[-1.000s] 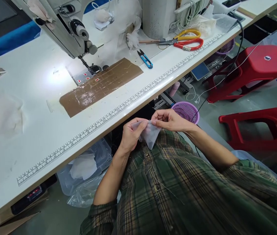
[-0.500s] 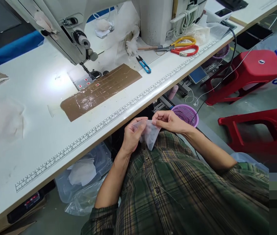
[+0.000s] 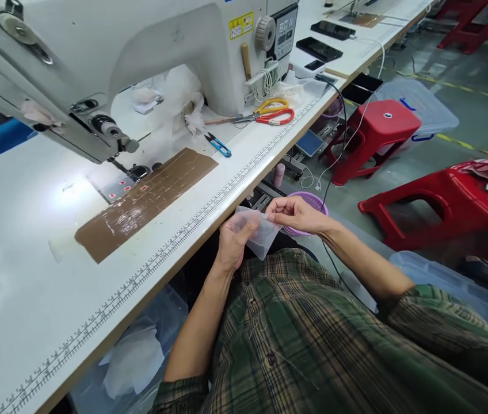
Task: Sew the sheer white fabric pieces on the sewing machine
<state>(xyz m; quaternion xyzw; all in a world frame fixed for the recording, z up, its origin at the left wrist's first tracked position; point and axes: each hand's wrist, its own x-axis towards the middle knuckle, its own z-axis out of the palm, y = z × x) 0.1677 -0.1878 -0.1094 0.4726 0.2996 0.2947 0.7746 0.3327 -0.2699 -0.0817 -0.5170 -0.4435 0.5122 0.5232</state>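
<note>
A small piece of sheer white fabric (image 3: 262, 244) is stretched between my two hands, just off the front edge of the sewing table and above my lap. My left hand (image 3: 234, 238) grips its left side, thumb on top and fingers behind. At the upper right corner, my right hand (image 3: 293, 213) pinches the fabric between thumb and fingertips. One pointed corner hangs down between the hands. Beyond them on the table stands a white sewing machine (image 3: 175, 37), its needle area lit, with a brown taped plate (image 3: 147, 204) in front.
Blue thread snips (image 3: 218, 145) and scissors with yellow and red handles (image 3: 275, 117) lie by the machine base. A printed ruler (image 3: 175, 244) runs along the table edge. Below are a purple basket (image 3: 319, 202), a clear bin of white pieces (image 3: 170, 313) and red stools (image 3: 384, 123).
The camera view has swung up and to the right, showing more of the machine and floor. The fabric is spread a little wider between my hands, which keep their hold.
</note>
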